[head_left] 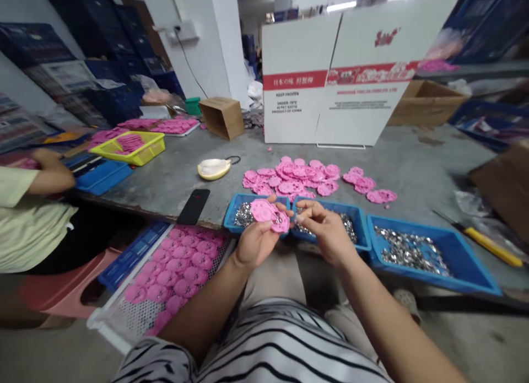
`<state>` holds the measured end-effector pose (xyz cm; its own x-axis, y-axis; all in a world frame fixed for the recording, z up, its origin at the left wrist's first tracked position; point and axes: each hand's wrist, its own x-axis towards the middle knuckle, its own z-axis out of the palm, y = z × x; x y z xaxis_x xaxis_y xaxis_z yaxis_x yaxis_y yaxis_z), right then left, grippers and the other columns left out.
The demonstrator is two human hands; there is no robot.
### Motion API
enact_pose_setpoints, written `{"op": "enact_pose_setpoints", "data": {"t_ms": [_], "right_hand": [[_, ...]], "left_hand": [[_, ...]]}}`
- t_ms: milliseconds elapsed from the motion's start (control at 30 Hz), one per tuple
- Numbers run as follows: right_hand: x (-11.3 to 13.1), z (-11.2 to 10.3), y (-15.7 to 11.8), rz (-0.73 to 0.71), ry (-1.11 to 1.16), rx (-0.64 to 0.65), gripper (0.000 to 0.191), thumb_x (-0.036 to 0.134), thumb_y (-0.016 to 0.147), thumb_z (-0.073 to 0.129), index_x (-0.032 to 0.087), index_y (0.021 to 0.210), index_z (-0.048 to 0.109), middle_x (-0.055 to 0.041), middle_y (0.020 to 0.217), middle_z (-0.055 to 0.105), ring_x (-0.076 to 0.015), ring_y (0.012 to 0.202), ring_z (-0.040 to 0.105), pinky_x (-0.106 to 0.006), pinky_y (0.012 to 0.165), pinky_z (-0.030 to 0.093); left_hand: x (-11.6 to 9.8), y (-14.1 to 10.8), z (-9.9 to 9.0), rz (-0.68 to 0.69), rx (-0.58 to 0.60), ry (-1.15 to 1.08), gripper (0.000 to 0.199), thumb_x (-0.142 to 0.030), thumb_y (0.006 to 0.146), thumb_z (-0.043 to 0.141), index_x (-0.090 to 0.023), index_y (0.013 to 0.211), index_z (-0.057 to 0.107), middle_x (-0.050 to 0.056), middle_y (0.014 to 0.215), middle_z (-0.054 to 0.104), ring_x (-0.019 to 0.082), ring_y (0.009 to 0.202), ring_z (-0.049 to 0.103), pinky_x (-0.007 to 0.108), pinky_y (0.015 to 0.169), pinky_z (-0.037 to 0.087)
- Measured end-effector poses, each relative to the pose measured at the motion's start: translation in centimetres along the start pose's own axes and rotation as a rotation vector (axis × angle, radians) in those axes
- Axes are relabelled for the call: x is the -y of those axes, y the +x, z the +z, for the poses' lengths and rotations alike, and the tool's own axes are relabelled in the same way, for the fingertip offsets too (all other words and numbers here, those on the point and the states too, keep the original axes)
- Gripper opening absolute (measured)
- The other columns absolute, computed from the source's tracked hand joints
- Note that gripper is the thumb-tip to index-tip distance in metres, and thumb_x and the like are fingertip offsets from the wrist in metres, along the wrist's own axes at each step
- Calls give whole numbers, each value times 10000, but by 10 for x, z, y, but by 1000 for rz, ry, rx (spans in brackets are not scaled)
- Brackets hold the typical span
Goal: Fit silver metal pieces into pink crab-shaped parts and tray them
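A flat pink plastic piece (263, 210), with rounded lobes and small metal bits near its right end, is gripped in my left hand (255, 244). Close to its right edge, my right hand (326, 228) has thumb and fingertips pinched together; whatever lies between them is too small to make out. Both hands are over the blue trays of small shiny metal parts, the left tray (231, 225) and the middle tray (363, 228). Just behind the hands lies a loose heap of similar pink pieces (297, 176).
A third blue tray (475, 278) stands right, near a yellow-handled tool (494, 246). A black phone (194, 206) lies left. Below it, a white crate (111, 322) holds rows of pink pieces. A white carton (297, 52) stands behind the heap. Another person's arm (52, 176) is far left.
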<state>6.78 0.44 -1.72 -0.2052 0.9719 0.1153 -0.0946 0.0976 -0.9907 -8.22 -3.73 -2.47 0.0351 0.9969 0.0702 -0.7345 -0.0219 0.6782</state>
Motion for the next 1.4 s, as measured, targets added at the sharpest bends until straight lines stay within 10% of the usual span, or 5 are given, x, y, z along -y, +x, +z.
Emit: {"op": "enact_pose_setpoints", "data": {"t_ms": [500, 1400], "right_hand": [[13, 22, -12, 67, 97, 30, 309, 448, 546, 862, 209, 524, 668, -81, 1011, 629, -285, 1136, 531, -430, 1011, 368], [9, 23, -9, 120, 130, 22, 307, 445, 514, 862, 217, 498, 657, -52, 894, 616, -257, 1024, 546, -400, 970, 393]], "left_hand": [[14, -4, -17, 393, 205, 365, 468, -230, 729, 803, -321, 1126, 573, 46, 1289, 603, 246, 1288, 540, 475, 1120, 385], [18, -3, -12, 349, 159, 293, 437, -208, 719, 806, -313, 1084, 591, 28, 1246, 625, 240, 1274, 546, 489, 1129, 364]]}}
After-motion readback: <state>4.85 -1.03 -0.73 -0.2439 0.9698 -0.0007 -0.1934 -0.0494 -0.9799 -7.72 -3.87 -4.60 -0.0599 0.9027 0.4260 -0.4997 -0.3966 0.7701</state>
